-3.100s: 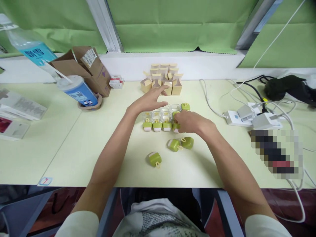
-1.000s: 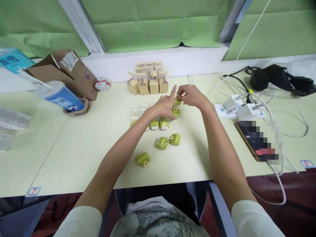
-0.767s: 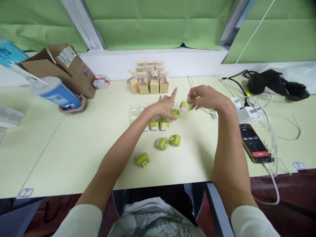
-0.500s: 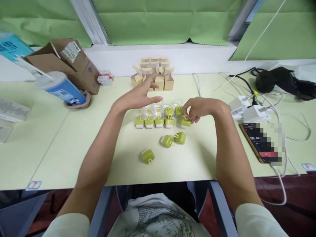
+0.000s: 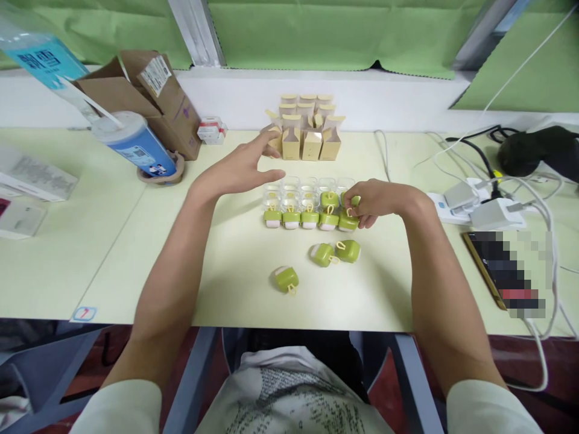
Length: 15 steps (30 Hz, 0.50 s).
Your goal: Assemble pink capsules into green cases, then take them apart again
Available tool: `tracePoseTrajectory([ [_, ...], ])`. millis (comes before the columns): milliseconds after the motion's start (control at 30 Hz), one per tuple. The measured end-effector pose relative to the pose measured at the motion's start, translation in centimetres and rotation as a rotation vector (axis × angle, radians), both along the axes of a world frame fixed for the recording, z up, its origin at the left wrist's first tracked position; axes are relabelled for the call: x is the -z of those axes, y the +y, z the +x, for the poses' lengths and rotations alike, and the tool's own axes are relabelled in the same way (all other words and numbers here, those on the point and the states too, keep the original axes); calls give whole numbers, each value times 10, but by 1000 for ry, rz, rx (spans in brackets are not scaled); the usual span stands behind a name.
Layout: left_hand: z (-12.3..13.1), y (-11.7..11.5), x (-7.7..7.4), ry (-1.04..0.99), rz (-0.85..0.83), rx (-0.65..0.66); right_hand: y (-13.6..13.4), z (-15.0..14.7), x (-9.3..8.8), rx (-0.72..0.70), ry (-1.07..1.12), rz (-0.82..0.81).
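A row of small green cases (image 5: 301, 217) with yellow loops stands mid-table in front of clear plastic boxes (image 5: 298, 188). My right hand (image 5: 371, 202) is curled, fingertips pinching the rightmost green case (image 5: 347, 222) at the row's end. My left hand (image 5: 239, 169) hovers open, fingers spread, above and left of the row, pointing toward the tan paper boxes (image 5: 304, 129) at the back. Three loose green cases lie nearer me: a pair (image 5: 335, 252) and a single one (image 5: 285, 279).
A brown carton (image 5: 149, 99), a blue-labelled cup (image 5: 136, 147) and a water bottle (image 5: 43, 57) stand at back left. White chargers (image 5: 477, 208), cables, a phone (image 5: 506, 271) and a black pouch (image 5: 534, 150) lie at right. Packets (image 5: 31, 181) lie at far left.
My right hand lifted a green case from the back, carried it down and set it at the right end of the row. My left hand drew back up and left, opening.
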<state>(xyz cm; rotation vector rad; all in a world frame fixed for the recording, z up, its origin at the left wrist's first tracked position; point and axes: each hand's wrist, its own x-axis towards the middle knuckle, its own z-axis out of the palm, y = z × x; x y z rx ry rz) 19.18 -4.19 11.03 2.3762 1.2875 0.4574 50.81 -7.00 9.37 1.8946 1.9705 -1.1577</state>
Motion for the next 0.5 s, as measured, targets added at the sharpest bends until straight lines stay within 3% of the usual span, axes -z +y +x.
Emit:
tracePoseTrajectory([
  [200, 3, 0, 3, 37, -27, -2, -2, -3, -2, 11, 2, 67],
  [300, 8, -11, -10, 17, -11, 29, -5, 3, -11, 26, 44, 132],
  [367, 17, -32, -26, -5, -13, 127, -5, 10, -16, 26, 63, 221],
  [500, 39, -102, -60, 37, -159, 541, 7, 21, -12, 123, -44, 459],
])
